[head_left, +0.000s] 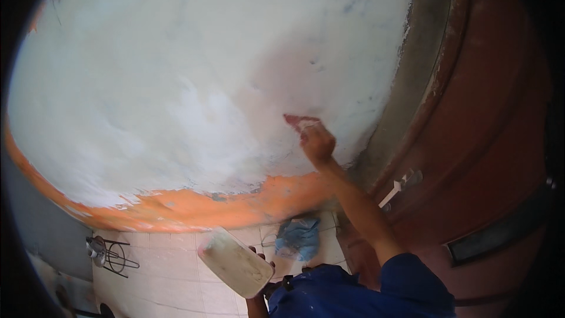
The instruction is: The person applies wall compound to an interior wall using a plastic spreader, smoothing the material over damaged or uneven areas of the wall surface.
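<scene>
Up at the wall [176, 70], the person's right hand [316, 141] is raised on an outstretched arm, its fingers closed around a small red-edged putty knife [297, 122] whose blade lies flat against the white filler coat. The blade sits at about eleven o'clock from the hand, touching the wall just above a pale, pinkish patch. Below the hand, toward six o'clock, the white coat ends in a ragged line and a bare orange band [194, 206] of the wall runs along the bottom.

The left hand [259, 285] is low, near the chest of the blue work shirt [353, 291], gripping from underneath a flat white board [235, 262] smeared with pale filler; only a few fingertips show at its edge. The board tilts out toward ten o'clock from the hand, well apart from the wall.

On the tiled floor [165, 277], at one o'clock from the board, lies a crumpled blue cloth [298, 237]. Off toward nine o'clock stands a small black wire stand [112, 254]. At three o'clock from the raised hand is a dark red door [488, 118], with a white handle [400, 185] near the forearm
</scene>
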Available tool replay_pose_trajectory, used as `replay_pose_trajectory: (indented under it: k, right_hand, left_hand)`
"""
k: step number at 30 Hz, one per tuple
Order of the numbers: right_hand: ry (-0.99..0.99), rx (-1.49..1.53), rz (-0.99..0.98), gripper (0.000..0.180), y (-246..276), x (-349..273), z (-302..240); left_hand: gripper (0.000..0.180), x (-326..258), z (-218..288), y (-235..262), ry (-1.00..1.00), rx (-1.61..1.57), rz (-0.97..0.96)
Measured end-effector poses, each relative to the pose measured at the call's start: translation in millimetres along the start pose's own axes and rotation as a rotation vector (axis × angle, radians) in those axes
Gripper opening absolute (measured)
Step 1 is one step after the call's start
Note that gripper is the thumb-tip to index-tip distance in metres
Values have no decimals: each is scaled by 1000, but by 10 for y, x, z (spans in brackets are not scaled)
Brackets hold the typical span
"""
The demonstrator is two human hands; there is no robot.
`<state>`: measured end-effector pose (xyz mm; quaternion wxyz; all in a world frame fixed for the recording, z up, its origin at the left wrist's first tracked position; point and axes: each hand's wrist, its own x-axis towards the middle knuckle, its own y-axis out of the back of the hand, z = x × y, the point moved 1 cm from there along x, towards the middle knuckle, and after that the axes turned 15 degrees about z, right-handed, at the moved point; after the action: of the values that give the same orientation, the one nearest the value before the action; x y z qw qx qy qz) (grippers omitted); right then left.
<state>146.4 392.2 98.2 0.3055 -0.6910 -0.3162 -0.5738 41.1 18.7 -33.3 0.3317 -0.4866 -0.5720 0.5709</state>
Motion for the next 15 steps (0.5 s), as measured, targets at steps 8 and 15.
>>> replay_pose_trajectory:
  k: [8,15]
  right_hand:
    - [79,-232,289,29,-268,1479,99]
    - [197,-217,-1,18,-559,-76,-305]
  left_hand:
    - [56,-24,6,91,57,-97,23]
    - [51,91,-9,100,74,-119,92]
